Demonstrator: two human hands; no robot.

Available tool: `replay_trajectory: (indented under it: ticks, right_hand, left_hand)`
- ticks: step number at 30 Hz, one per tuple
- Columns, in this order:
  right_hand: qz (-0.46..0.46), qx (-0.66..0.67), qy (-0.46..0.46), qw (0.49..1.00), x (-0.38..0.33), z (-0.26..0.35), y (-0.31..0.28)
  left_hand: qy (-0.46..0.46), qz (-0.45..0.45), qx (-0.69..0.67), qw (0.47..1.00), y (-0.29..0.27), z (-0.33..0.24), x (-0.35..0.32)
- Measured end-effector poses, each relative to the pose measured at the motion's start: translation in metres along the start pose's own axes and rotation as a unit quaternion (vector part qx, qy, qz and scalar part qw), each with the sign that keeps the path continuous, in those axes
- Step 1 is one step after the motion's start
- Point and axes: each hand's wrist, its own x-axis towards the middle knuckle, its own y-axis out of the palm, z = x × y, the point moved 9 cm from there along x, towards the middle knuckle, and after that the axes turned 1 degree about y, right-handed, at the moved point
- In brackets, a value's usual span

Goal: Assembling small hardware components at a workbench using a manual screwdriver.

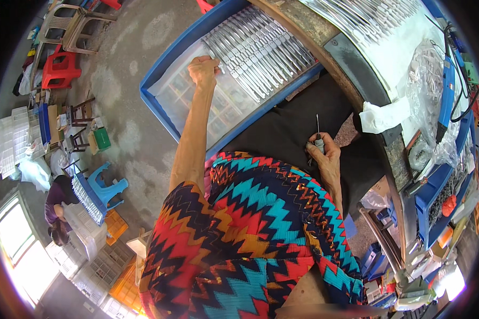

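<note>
My left hand [203,70] reaches over a blue tray [162,118], its fingers pinched at the end of a slim silver metal piece [221,69]. That piece lies at the left side of neat rows of long, shiny metal pieces [263,50] in the tray. A pale translucent sheet [183,98] lines the tray's left part. Above my lap, my right hand [327,153] is closed around the grey handle of a small screwdriver-like tool [318,127], its thin shaft pointing away from me. The tool's tip touches nothing.
To the right is a worn workbench edge [339,80], with more metal pieces [364,21] on white paper. A crumpled white tissue [383,116], a blue corded tool [446,95] and plastic bags lie there. On the left floor are stools [61,69], crates and another person [58,204].
</note>
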Motion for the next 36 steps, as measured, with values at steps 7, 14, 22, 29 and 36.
replay_trajectory:
  ticks: [7, 14, 22, 29, 36]
  right_hand:
    - [-0.004, 0.005, 0.007, 1.0, -0.002, 0.003, -0.001]
    - [-0.004, 0.01, 0.0, 1.0, -0.001, -0.001, -0.003]
    - [-0.002, 0.009, 0.001, 1.0, -0.002, -0.003, -0.002]
    - [-0.003, 0.004, -0.002, 1.0, -0.002, -0.002, -0.003]
    - [0.0, 0.019, 0.004, 1.0, -0.003, 0.0, 0.0]
  left_hand:
    - [0.009, -0.028, 0.071, 0.997, 0.005, -0.008, -0.004]
    - [-0.004, -0.052, 0.112, 0.992, 0.007, -0.02, -0.015]
    - [-0.014, -0.067, 0.171, 0.983, 0.008, -0.023, -0.016]
    - [0.01, -0.055, 0.187, 0.981, 0.01, -0.022, -0.017]
    - [0.051, -0.025, 0.229, 0.972, 0.01, -0.019, -0.01]
